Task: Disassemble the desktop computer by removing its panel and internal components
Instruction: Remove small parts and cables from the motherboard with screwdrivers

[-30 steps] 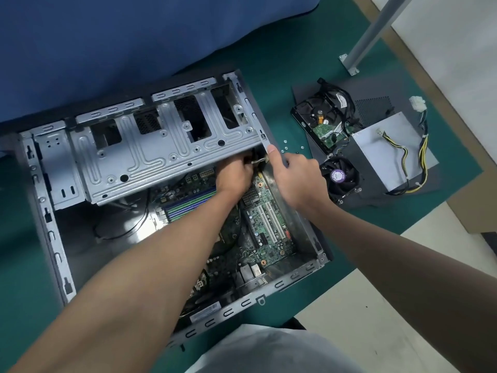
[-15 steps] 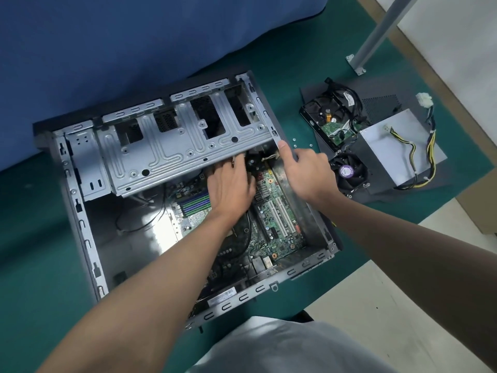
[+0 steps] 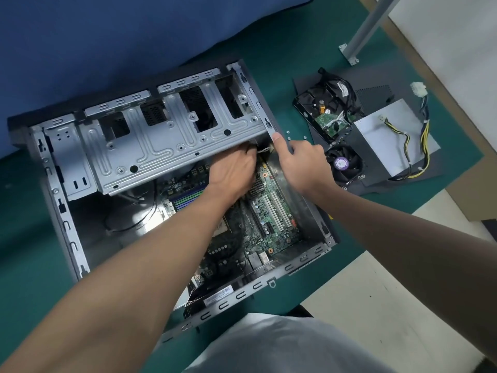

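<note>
The opened computer case (image 3: 57, 200) is lying on its side on the green surface (image 3: 27, 251), its metal drive cage (image 3: 161, 146) sitting across the far half and the motherboard (image 3: 271, 211) showing below. The left hand (image 3: 232, 170) is reaching under the cage edge, fingertips hidden, so I cannot tell what it is holding. A white connector (image 3: 267, 149) is showing between the hands. The right hand (image 3: 302, 164) is gripping the case's right wall, thumb lying on the rim. Further right, a hard drive (image 3: 322, 117), fan (image 3: 343, 164) and power supply (image 3: 387, 141) are resting on a dark panel (image 3: 376, 92).
</note>
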